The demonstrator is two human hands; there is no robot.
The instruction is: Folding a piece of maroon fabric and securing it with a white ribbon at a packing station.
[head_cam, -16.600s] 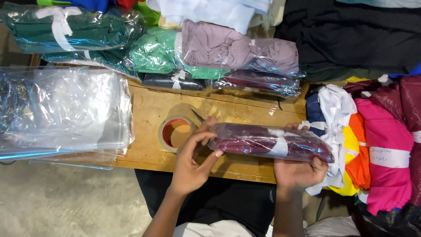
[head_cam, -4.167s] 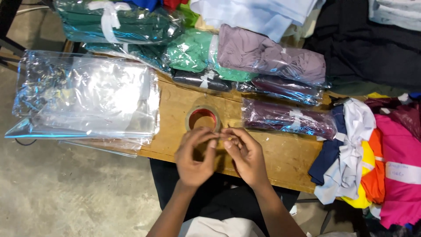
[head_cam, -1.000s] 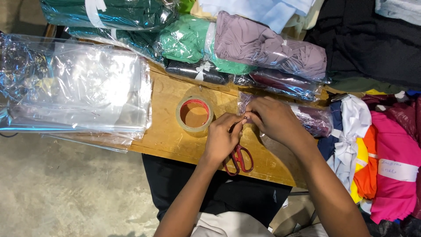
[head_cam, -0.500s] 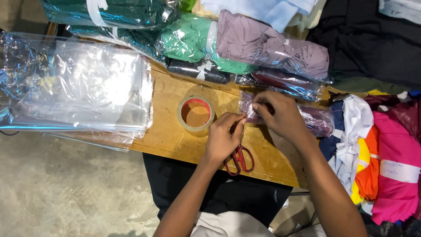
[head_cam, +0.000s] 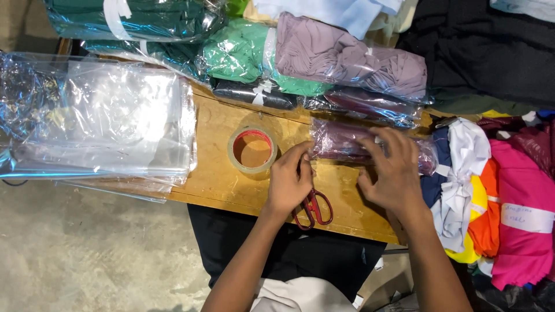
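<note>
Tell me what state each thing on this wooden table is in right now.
Maroon cloth bundle in clear plastic bag: lying flat, both hands on it.
Left hand: fingertips at the bag's end.
Right hand: spread over the bag.
Red-handled scissors: lying unheld, blades hidden.
Brown tape roll: lying flat.
Clear plastic bags: stacked.

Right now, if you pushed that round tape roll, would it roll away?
Probably not: the tape roll lies flat on the wooden table, so it would likely slide. Stood on edge, its ring shape could roll. It looks stiff, probably light.
</note>
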